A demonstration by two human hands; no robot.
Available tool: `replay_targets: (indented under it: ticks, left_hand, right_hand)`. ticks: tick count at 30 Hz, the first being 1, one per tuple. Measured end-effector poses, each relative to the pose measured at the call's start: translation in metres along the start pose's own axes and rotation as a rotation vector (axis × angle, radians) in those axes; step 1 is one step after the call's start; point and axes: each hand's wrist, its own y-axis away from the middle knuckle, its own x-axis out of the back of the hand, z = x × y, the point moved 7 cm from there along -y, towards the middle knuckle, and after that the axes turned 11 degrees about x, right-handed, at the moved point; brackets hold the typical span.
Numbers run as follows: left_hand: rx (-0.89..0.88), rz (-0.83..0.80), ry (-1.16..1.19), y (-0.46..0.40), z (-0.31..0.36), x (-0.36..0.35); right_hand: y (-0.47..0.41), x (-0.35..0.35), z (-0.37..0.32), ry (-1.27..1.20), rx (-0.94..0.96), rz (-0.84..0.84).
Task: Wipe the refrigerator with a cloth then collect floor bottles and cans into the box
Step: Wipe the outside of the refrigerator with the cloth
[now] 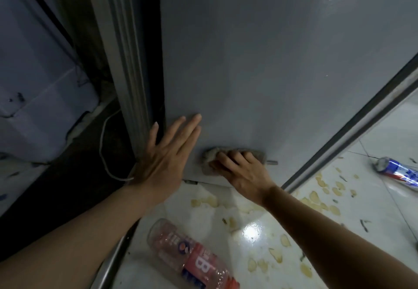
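Your right hand (242, 171) presses the cloth (212, 156) flat against the fridge (271, 62) near its bottom edge, fingers curled over it; your left hand (167, 153) is open, palm braced on the same panel by the left edge.

Risks: the cloth sits just above the floor (352, 203), so a downward stroke could drag it onto the yellowish stains and smear grime back up the door. The tiles look glossy, perhaps wet, and a plastic bottle (192, 259) lies close below your arms, likely near your feet; shifting your weight could roll it. A can (395, 172) lies well apart to the right.

The room is dim. A white cable (104, 151) trails in the dark gap left of the fridge. No box is in view.
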Motion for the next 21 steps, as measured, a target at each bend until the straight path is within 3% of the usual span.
replay_targets:
  ticks: [2, 4, 8, 11, 15, 18, 21]
  left_hand:
    - [0.054, -0.001, 0.081, 0.006, -0.01, 0.003]
    - [0.14, -0.015, 0.187, 0.009, -0.024, 0.004]
    - [0.363, -0.139, 0.612, 0.01, -0.044, -0.01]
    - [0.385, -0.155, 0.771, 0.013, -0.043, -0.018]
    - [0.389, -0.139, 0.823, 0.014, -0.046, -0.021]
    - [0.366, -0.127, 0.907, 0.012, -0.05, -0.019]
    - [0.437, -0.127, 1.01, 0.016, -0.058, -0.026]
  right_hand:
    - [-0.005, 0.012, 0.005, -0.032, -0.056, 0.06]
    - [-0.015, 0.04, 0.035, -0.059, -0.189, 0.249]
    - [-0.036, 0.068, 0.087, -0.026, -0.435, 0.481]
    - [-0.045, 0.054, 0.059, 0.055, -0.327, 0.441]
    - [-0.053, 0.01, -0.009, 0.042, 0.056, 0.121]
    - [-0.06, 0.011, -0.017, 0.006, 0.019, 0.076]
    - [-0.075, 0.044, 0.02, 0.0, -0.15, 0.237]
